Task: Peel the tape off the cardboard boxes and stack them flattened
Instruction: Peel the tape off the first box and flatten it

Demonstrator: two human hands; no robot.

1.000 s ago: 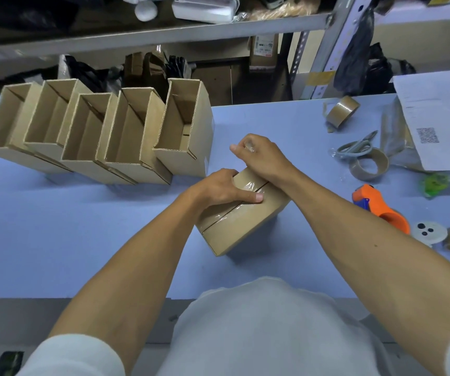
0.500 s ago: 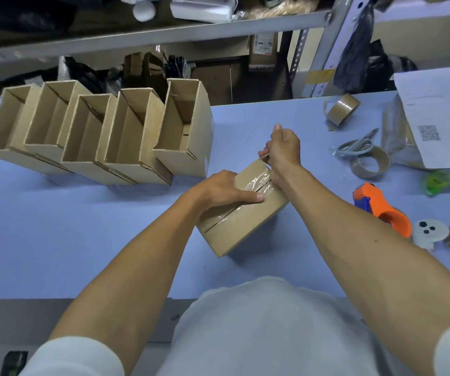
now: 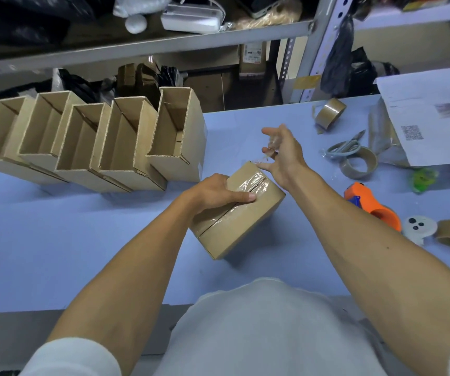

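Note:
A small closed cardboard box (image 3: 245, 229) sits on the blue table (image 3: 55, 240), with clear tape (image 3: 253, 183) running along its top seam. My left hand (image 3: 213, 194) grips the box from its left side, thumb laid across the top. Just above the box's far corner, my right hand (image 3: 283, 156) is lifted with its fingers spread. A crumpled scrap of clear tape (image 3: 272, 143) clings to those fingers, and a thin strand (image 3: 259, 162) trails down toward the corner.
Several open-topped cardboard boxes (image 3: 82, 147) stand in a row at the back left. To the right lie tape rolls (image 3: 329, 112), scissors (image 3: 346, 146), an orange tape dispenser (image 3: 373, 207) and a printed sheet (image 3: 430, 115). A metal shelf (image 3: 164, 42) runs behind.
My right hand left the box top, pinched tape at the far corner and pulled upward; its fingers now spread apart. My left hand and the box stayed put.

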